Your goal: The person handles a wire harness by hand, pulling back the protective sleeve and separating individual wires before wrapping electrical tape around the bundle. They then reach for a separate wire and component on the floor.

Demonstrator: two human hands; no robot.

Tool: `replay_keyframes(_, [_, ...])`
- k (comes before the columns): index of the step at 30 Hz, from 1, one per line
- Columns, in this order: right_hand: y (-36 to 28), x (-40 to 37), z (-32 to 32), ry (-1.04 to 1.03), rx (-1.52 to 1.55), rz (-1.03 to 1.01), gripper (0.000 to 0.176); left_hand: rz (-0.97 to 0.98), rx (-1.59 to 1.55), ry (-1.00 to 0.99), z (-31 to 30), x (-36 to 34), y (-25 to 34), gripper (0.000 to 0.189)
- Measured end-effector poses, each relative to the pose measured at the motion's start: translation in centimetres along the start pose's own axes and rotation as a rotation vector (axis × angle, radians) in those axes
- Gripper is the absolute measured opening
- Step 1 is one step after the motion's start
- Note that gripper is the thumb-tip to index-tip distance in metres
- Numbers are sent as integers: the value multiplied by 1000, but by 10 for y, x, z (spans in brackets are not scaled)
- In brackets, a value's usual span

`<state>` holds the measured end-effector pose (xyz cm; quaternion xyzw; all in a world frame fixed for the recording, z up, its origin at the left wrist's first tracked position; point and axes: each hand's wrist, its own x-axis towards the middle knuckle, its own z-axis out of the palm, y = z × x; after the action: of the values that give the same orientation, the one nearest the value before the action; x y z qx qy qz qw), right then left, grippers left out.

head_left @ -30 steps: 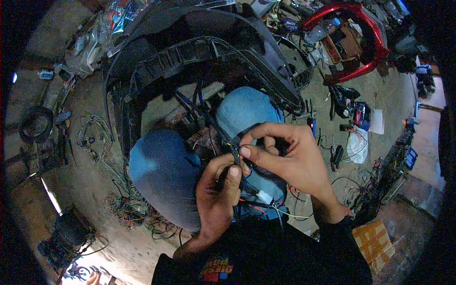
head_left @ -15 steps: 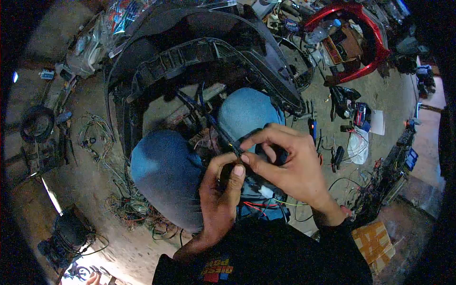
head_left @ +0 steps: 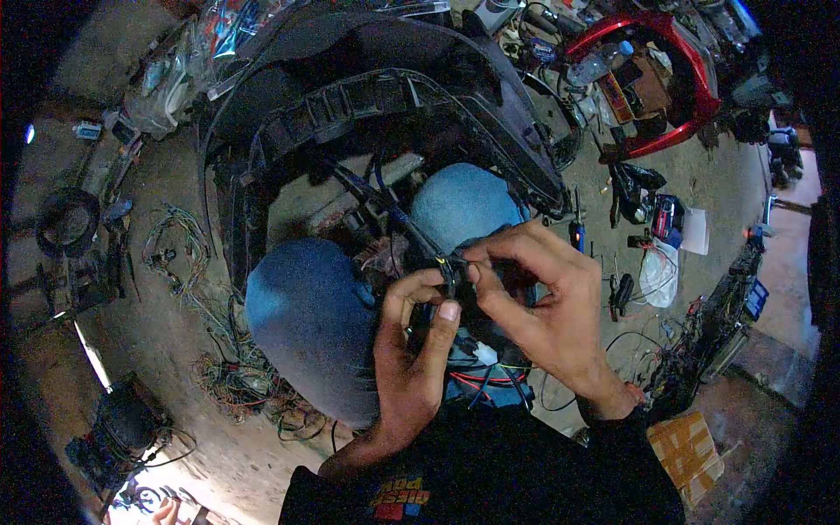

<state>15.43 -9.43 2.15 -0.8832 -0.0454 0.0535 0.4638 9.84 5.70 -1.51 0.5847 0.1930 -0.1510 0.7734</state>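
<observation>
A wire harness (head_left: 409, 229), wrapped in black, runs down between my knees to my hands, with a bit of yellow showing near my fingertips. My left hand (head_left: 411, 350) is closed around its lower part, thumb and forefinger pressing on it. Beside it, my right hand (head_left: 556, 306) pinches what looks like a strip of black tape at the harness; its far end is hidden by the fingers. Below hang a white connector (head_left: 484, 353) and some red wires (head_left: 481, 378), partly covered by my hands.
A large black plastic fairing (head_left: 350, 52) curves around my knees. To the right lie a red plastic trim piece (head_left: 691, 122), a white bag (head_left: 658, 273) and a cardboard piece (head_left: 687, 451). Tangled wires (head_left: 232, 385) lie at left, near a black ring (head_left: 68, 223).
My right hand's fingertips have drawn slightly right, away from the harness, with the dark strip between them. My left hand keeps its hold, and the view has shifted a little.
</observation>
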Motion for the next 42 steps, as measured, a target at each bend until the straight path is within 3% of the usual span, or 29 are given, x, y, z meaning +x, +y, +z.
replay_keyframes(6, [10, 5, 5, -10, 95, -66, 17, -36, -38, 6, -2, -1, -1, 31])
replay_keyframes(9, [-1, 10, -2, -85, 281, 164, 21, -113, -113, 14, -2, -3, 6, 32])
replay_keyframes(12, [1, 15, -3, -127, 423, 218, 22, -147, -167, -4, -2, -4, 9, 32])
replay_keyframes(26, [10, 22, 7, -57, 612, 207, 15, -200, -119, -5, 0, 0, 16, 34])
replay_keyframes(33, [-13, 15, -13, -253, 341, 250, 27, -252, -233, -51, -3, 5, 17, 35])
replay_keyframes(37, [-2, 11, -1, -66, -4, -168, 31, -182, -209, -95, -5, 8, 16, 31])
replay_keyframes(42, [-9, 9, 0, -135, 197, 168, 28, -17, -68, -74, 1, 12, 13, 24])
